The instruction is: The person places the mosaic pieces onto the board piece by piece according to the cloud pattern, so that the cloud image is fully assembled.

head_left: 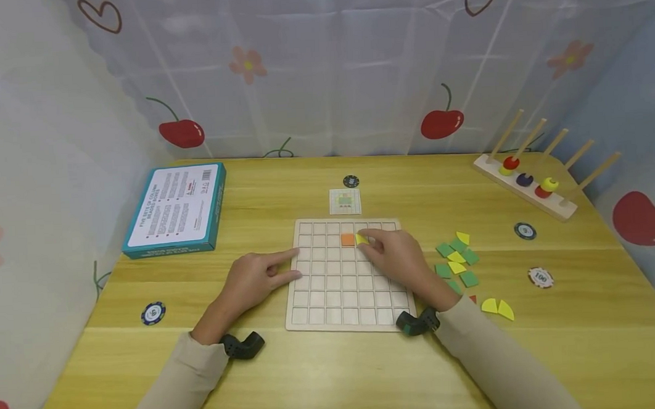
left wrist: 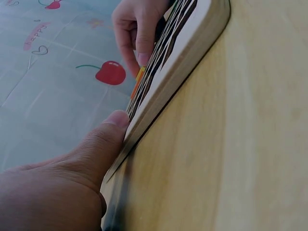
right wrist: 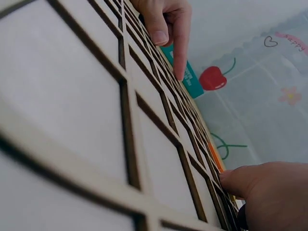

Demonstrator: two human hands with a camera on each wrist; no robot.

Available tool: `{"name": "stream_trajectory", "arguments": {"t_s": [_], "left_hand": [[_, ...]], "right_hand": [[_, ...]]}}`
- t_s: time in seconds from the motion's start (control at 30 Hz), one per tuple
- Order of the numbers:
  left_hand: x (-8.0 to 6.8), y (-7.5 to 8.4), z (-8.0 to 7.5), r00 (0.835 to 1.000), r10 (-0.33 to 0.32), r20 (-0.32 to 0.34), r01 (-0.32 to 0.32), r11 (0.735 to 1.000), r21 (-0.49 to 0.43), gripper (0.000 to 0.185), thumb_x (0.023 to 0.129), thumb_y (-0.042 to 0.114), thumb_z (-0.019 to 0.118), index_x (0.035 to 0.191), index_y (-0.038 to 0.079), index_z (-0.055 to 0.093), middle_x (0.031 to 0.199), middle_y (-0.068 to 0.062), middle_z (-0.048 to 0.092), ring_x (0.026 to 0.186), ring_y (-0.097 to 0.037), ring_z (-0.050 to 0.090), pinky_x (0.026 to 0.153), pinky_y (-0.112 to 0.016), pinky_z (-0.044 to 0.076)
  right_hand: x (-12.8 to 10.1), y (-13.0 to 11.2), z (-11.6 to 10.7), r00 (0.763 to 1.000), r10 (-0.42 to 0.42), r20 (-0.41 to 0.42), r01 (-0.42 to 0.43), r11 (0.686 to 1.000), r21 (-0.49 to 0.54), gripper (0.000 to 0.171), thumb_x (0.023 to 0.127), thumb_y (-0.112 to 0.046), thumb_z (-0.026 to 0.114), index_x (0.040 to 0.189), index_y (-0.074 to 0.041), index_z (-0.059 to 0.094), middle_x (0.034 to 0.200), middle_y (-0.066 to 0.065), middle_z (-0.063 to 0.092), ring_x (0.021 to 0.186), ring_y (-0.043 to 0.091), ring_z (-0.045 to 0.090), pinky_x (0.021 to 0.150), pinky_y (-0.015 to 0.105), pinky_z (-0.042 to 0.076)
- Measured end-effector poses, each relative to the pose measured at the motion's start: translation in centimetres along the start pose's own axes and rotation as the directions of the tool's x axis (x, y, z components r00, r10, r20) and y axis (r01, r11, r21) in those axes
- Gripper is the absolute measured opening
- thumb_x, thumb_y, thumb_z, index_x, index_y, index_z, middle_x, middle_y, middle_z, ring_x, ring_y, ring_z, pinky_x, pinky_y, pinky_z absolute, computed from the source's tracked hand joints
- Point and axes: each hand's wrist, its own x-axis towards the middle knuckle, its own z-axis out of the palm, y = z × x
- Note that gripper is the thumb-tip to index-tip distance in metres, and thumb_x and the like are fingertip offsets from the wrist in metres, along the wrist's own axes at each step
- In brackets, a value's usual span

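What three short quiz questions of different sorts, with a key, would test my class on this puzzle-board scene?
1. True or false: the orange tile lies in a cell of the grid board.
2. Which hand pinches the yellow piece? A) left B) right C) neither
3. Fill in: the left hand touches the board's ____ edge.

Key
1. True.
2. B: the right hand holds it beside the orange tile.
3. Left: its fingertips rest against that edge.
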Motion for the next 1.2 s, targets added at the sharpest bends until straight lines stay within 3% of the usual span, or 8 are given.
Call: {"name": "stream_trajectory", "arguments": {"t_s": [0.37,0.5,0.77,1.03,1.2], "left_hand": [[0.1,-0.1,0.2,1.0,0.014,-0.002,-0.014,1.0,0.009,0.05,0.09,0.052,0.076,0.133,0.029,0.071,0.056,0.013,0.04,0.051,-0.004,0.03,0.051,-0.027,0.028],[-0.1,-0.1,0.3,1.0,0.005,0.005,-0.005,1.0,0.005,0.05,0.089,0.053,0.075,0.133,0.029,0.071,0.056,0.013,0.04,0.051,-0.004,0.03,0.051,-0.027,0.028],[-0.1,-0.1,0.5,1.0,0.025,-0.007,-0.025,1.0,0.012,0.05,0.09,0.054,0.075,0.133,0.028,0.071,0.055,0.014,0.039,0.051,-0.003,0.029,0.05,-0.027,0.028],[0.1,-0.2,0.3,0.999,0.034,-0.009,-0.034,0.999,0.019,0.05,0.089,0.053,0.075,0.132,0.029,0.071,0.055,0.014,0.04,0.05,-0.003,0.03,0.05,-0.027,0.028],[0.1,-0.3,0.3,1.0,0.018,-0.004,-0.018,1.0,0.011,0.049,0.09,0.054,0.074,0.133,0.03,0.071,0.055,0.013,0.041,0.05,-0.004,0.03,0.049,-0.027,0.028]], "right_hand": [[-0.3,0.2,0.5,0.998,0.008,-0.068,-0.005,0.999,0.045,0.032,0.096,-0.031,0.074,0.121,-0.012,0.076,0.051,-0.01,0.037,0.046,0.007,0.03,0.047,0.029,0.028],[-0.7,0.5,0.5,0.995,-0.002,-0.095,0.012,0.994,0.106,0.027,0.095,-0.027,0.075,0.118,-0.014,0.077,0.052,-0.011,0.037,0.046,0.006,0.03,0.047,0.028,0.029],[-3.3,1.7,-2.4,0.978,-0.033,-0.206,0.064,0.987,0.146,0.024,0.092,-0.017,0.079,0.115,-0.012,0.079,0.058,-0.009,0.045,0.048,0.007,0.035,0.045,0.026,0.031],[-7.0,5.9,-6.9,0.968,0.088,-0.234,-0.081,0.996,0.038,0.022,0.095,-0.022,0.076,0.113,-0.009,0.078,0.058,-0.006,0.05,0.047,0.01,0.04,0.042,0.025,0.032],[-8.0,9.5,-9.4,0.949,0.206,-0.239,-0.22,0.975,-0.031,0.025,0.1,-0.021,0.07,0.122,-0.01,0.075,0.06,-0.001,0.05,0.05,0.015,0.041,0.044,0.027,0.032]]}}
